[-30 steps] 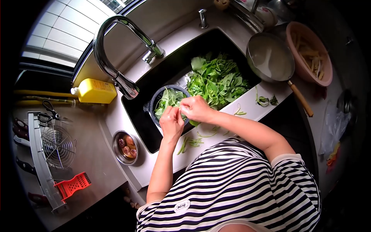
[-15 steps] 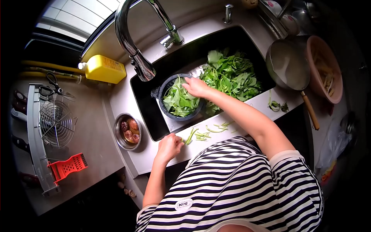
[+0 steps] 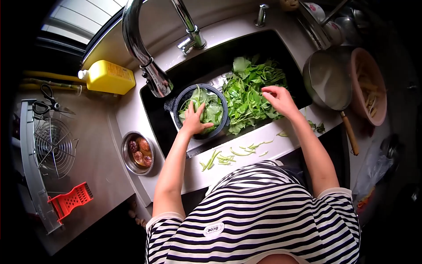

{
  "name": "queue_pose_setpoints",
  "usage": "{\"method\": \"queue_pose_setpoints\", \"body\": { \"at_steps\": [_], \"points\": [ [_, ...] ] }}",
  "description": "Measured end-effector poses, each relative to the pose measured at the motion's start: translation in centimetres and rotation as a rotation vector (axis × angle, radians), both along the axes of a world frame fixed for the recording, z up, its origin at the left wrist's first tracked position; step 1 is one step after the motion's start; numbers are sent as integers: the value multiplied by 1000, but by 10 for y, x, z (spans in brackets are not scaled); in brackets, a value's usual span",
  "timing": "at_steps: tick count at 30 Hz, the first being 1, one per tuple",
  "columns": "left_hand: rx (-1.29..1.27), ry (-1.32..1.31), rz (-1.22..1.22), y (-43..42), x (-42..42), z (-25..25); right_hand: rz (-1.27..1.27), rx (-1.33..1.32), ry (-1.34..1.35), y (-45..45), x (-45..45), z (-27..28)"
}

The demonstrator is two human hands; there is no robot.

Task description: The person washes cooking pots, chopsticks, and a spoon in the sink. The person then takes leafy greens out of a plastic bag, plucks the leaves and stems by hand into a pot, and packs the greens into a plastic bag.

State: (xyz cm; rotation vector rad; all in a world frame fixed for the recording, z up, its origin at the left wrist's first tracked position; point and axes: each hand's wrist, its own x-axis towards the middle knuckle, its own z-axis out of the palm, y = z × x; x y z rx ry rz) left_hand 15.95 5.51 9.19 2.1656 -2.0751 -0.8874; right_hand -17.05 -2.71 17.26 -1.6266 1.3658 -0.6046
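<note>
My left hand (image 3: 196, 119) lies with spread fingers on leafy greens (image 3: 214, 110) inside a round dark basin (image 3: 225, 115) in the sink. Over the right edge of a larger heap of leafy greens (image 3: 248, 94) hovers my right hand (image 3: 280, 101), fingers apart, with nothing visible in it. Whether its fingertips touch the leaves I cannot tell. Several short pale green stem pieces (image 3: 225, 159) are scattered on the counter's front edge, below the basin.
The faucet (image 3: 157, 79) arches over the sink's left side. At left stand a metal bowl (image 3: 127, 163) of brown mushrooms in liquid, a yellow jug (image 3: 115, 78), scissors (image 3: 52, 104) and a red grater (image 3: 75, 201). A wooden-handled pan (image 3: 327, 83) and pink basin (image 3: 381, 99) are at right.
My left hand has moved from the stem pieces on the counter up onto the greens in the basin. My right hand has left the basin and shifted right to the larger heap.
</note>
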Motion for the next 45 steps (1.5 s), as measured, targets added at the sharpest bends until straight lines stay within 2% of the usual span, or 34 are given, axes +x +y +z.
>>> {"method": "queue_pose_setpoints", "body": {
  "at_steps": [2,4,5,6,7,9,10,13,14,16,18,21,22,25,29,32,33,35,36,38,40,42,45],
  "points": [
    [239,-87,34,-19,-13,-26,-45,-44,-48,10,-26,10],
    [358,-117,70,-36,-16,-59,-98,-59,-43,25,-46,25],
    [402,-205,-7,-42,-11,-95,-121,-7,-67,31,-55,27],
    [358,-213,-14,-44,-13,-101,-145,45,-92,36,-63,28],
    [631,-146,-48,-60,-8,-112,-113,38,6,38,-66,31],
    [581,-438,-427,-65,-13,-132,-31,81,112,32,-63,23],
    [445,-533,-506,-64,-26,-90,19,114,160,24,-56,19],
    [557,-421,-140,-65,-24,-92,288,-17,437,-9,-31,-25],
    [578,-443,-209,-69,-21,-92,336,-44,536,-22,-23,-41],
    [514,-119,-69,-68,-17,-57,353,7,801,-55,-8,-64],
    [378,-25,-30,-60,-15,-26,196,31,950,-86,-3,-96],
    [164,36,7,-41,3,-13,-114,70,879,-111,-5,-120],
    [97,93,9,-34,8,-8,-134,94,878,-116,-6,-123],
    [126,90,87,-19,15,10,-200,95,874,-128,-12,-135],
    [-7,59,99,-6,11,18,-197,243,550,-148,-21,-133],
    [-99,105,80,-18,0,37,-77,355,705,-155,-21,-138],
    [-162,155,60,-25,-4,42,-87,274,736,-152,-24,-144],
    [-238,226,47,-47,-17,49,-38,321,667,-159,-38,-172],
    [-274,264,45,-60,-26,49,-10,345,636,-161,-42,-181],
    [-392,265,-26,-93,-51,38,-53,278,658,-153,-38,-161],
    [-453,270,-186,-133,-87,22,-35,314,666,-152,-35,-145],
    [-440,181,-349,-171,-128,3,-15,305,691,-145,-30,-134],
    [-292,47,-487,-215,-179,-37,-36,318,702,-136,-27,-123]
  ]
}}
